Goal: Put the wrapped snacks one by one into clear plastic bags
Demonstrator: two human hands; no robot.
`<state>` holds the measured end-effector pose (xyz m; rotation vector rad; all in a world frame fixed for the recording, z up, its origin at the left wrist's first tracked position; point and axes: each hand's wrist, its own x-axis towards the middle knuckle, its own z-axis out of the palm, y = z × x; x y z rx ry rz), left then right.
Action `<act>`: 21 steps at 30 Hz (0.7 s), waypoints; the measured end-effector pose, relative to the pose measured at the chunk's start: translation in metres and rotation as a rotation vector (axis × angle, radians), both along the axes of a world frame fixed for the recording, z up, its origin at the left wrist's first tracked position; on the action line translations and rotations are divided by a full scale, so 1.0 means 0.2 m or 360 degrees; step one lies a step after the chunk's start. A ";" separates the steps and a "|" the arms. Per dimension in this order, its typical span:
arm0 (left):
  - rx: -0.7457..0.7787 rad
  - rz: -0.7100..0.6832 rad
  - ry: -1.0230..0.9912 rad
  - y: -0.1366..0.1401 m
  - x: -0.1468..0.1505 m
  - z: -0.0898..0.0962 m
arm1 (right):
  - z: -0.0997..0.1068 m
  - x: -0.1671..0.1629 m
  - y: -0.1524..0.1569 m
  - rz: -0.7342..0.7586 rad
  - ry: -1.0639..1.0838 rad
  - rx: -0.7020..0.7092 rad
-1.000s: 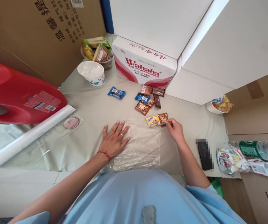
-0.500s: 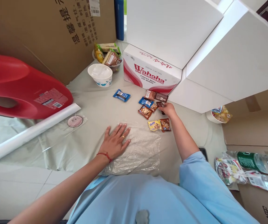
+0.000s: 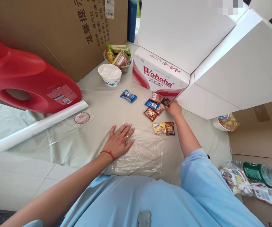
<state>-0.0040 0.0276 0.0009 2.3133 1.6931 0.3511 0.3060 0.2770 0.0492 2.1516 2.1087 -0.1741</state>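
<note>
My left hand [image 3: 118, 140] lies flat, fingers spread, on the left edge of a thin clear plastic bag [image 3: 145, 154]. My right hand [image 3: 174, 108] is closed at a small dark brown snack packet [image 3: 166, 102], partly hidden by its fingers. Just left of it are a lighter brown packet [image 3: 157, 97], a blue packet [image 3: 152, 104] and an orange-brown cookie packet [image 3: 150, 114], with another partly covered beneath. Nearer me, a yellow packet [image 3: 159, 128] touches a brown cookie packet [image 3: 170, 128]. A separate blue packet [image 3: 128, 96] lies farther left.
Behind the packets stands a Wahaha water carton [image 3: 160, 74] beside large white boxes [image 3: 216, 91]. A paper bowl [image 3: 109, 75] and a bowl of snacks [image 3: 124, 67] sit at the back left. A red jug [image 3: 34, 82] and a white roll [image 3: 38, 127] lie left; plastic bottles [image 3: 254, 171] lie right.
My right hand has moved slightly away from me, bringing the dark brown packet to the others by the carton. The left hand stays flat on the bag. The camera view has shifted a little.
</note>
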 end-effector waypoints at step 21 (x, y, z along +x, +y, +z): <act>-0.0009 0.0042 0.0028 0.00 0.01 -0.01 | 0.13 0.15 -0.38 -0.0136 0.0272 0.0149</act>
